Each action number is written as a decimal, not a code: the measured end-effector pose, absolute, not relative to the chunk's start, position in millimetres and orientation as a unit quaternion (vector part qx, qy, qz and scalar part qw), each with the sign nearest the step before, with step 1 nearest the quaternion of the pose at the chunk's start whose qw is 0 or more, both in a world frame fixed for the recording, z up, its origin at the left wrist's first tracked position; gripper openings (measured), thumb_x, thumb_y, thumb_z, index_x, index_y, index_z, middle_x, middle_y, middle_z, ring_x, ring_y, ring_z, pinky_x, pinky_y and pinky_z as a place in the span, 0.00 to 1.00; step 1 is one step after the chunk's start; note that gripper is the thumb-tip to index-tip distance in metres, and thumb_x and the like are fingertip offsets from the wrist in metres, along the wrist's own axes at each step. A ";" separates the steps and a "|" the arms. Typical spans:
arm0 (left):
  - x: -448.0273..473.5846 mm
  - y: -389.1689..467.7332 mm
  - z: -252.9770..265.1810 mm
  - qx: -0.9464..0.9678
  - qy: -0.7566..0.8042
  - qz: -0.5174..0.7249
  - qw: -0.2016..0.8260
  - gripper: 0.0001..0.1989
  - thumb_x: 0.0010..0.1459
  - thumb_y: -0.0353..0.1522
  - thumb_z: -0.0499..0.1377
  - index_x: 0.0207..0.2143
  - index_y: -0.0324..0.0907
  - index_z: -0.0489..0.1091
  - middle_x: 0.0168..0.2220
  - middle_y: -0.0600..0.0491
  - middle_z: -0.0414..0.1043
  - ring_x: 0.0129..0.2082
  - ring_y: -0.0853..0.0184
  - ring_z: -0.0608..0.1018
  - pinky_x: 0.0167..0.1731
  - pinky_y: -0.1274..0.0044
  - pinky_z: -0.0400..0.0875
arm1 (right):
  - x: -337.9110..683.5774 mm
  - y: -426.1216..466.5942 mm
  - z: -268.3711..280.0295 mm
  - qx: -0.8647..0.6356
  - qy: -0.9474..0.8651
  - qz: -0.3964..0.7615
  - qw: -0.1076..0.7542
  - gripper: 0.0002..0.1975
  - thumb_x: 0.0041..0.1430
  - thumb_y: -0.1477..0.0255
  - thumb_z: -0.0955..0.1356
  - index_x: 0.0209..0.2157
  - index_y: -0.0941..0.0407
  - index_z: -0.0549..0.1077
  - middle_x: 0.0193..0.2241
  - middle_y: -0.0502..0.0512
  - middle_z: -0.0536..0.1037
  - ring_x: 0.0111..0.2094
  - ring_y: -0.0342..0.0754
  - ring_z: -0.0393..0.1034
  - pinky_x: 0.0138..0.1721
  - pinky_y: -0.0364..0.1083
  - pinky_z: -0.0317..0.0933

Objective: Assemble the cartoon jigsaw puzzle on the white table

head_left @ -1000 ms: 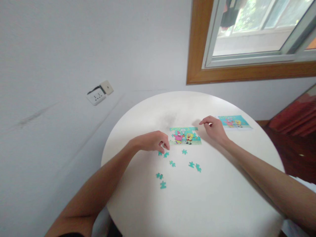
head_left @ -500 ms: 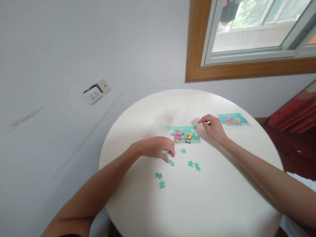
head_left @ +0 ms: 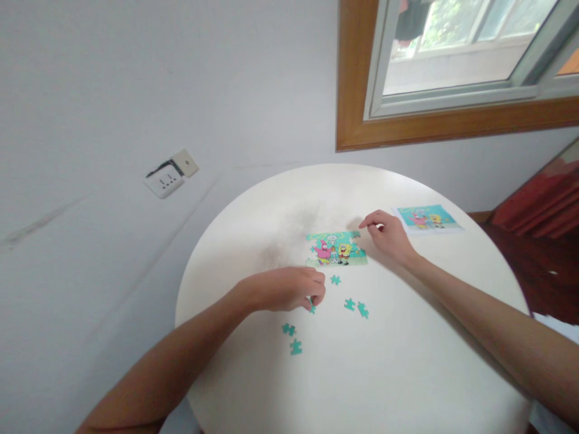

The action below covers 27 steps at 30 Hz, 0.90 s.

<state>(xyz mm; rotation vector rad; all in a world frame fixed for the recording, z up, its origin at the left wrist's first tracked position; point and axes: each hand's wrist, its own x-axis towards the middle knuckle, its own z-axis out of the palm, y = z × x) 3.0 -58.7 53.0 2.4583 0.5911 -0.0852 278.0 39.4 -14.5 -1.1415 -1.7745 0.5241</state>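
My left hand [head_left: 294,289] is over the white table, just below the partly assembled puzzle. Its thumb and fingertips are closed on a teal puzzle piece [head_left: 312,309], which they partly cover. The puzzle [head_left: 337,248] shows a pink starfish and a yellow sponge figure, with gaps along its left and right sides. At its upper right corner is my right hand [head_left: 388,234], index finger stretched toward the puzzle's edge and the other fingers loosely bent. No piece shows in it.
Loose teal pieces lie nearby: one piece [head_left: 335,280] below the puzzle, a pair [head_left: 356,307] to the right and others [head_left: 295,347] nearer me. A printed reference picture [head_left: 428,218] lies at the right of the round table [head_left: 362,380]. A wall and window border the far side.
My left hand has moved slightly down toward me and its fingers have closed on a teal piece. My right hand stays by the puzzle's upper right corner. The view has shifted a little.
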 end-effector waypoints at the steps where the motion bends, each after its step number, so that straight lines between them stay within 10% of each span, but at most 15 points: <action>1: 3.9 -60.9 53.1 0.925 0.224 -0.037 0.305 0.06 0.59 0.24 0.60 0.32 0.42 0.68 0.34 0.52 0.70 0.38 0.66 0.71 0.39 0.77 0.65 | 278.0 39.7 -14.3 -0.463 -0.722 0.214 0.467 0.14 0.50 0.80 0.61 0.28 0.56 0.77 0.33 0.55 0.76 0.33 0.47 0.69 0.34 0.47 0.61; 15: 8.7 -19.3 27.4 0.754 0.455 0.346 0.324 0.09 0.59 0.35 0.61 0.34 0.39 0.77 0.34 0.50 0.77 0.32 0.69 0.75 0.31 0.80 0.68 | 269.2 30.5 0.0 -0.458 -0.717 0.264 0.454 0.11 0.55 0.76 0.63 0.32 0.56 0.77 0.32 0.55 0.79 0.32 0.46 0.70 0.33 0.45 0.63; 27: -6.8 -2.3 11.0 0.618 0.578 0.412 0.337 0.13 0.53 0.40 0.65 0.32 0.37 0.77 0.29 0.52 0.77 0.26 0.70 0.74 0.25 0.81 0.66 | 255.6 16.2 1.2 -0.459 -0.699 0.347 0.425 0.10 0.58 0.73 0.63 0.32 0.57 0.77 0.29 0.53 0.79 0.26 0.43 0.66 0.29 0.44 0.60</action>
